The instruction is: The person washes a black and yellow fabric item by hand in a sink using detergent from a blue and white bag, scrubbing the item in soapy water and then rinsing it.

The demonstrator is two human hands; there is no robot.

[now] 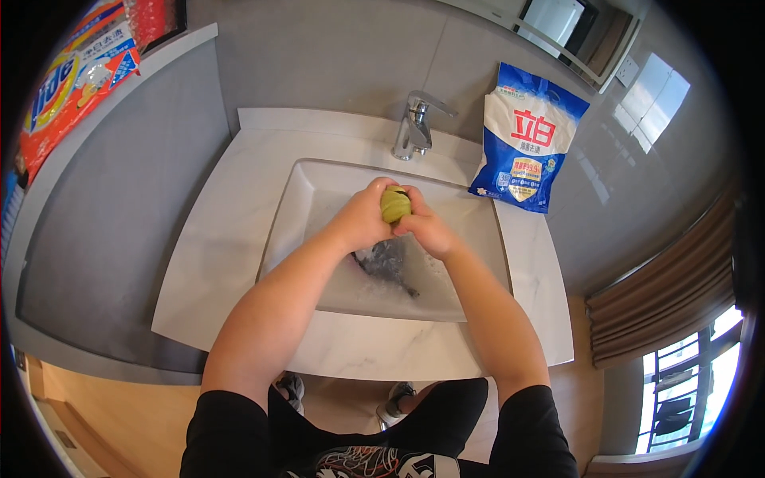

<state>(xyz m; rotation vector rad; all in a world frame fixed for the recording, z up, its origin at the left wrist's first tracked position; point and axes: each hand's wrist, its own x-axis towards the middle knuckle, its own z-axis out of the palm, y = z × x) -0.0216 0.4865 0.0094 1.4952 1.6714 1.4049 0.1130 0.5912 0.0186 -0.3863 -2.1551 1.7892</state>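
Observation:
Both hands hold a bunched yellow-green cloth item (395, 205) above the white basin (334, 308). My left hand (369, 218) wraps it from the left, and my right hand (427, 224) closes on it from the right with the thumb below. The fingers cover much of it, so what kind of item it is cannot be told. Under my hands, a dark grey fabric piece (388, 266) lies in cloudy, sudsy water. My left forearm hides part of the basin's left side.
A chrome faucet (413, 125) stands behind the basin. On the marbled countertop (227, 197), a blue and white detergent bag (526, 140) leans at the back right. An orange Tide bag (83, 89) rests on the left ledge (179, 51). A brown curtain (669, 287) hangs at right.

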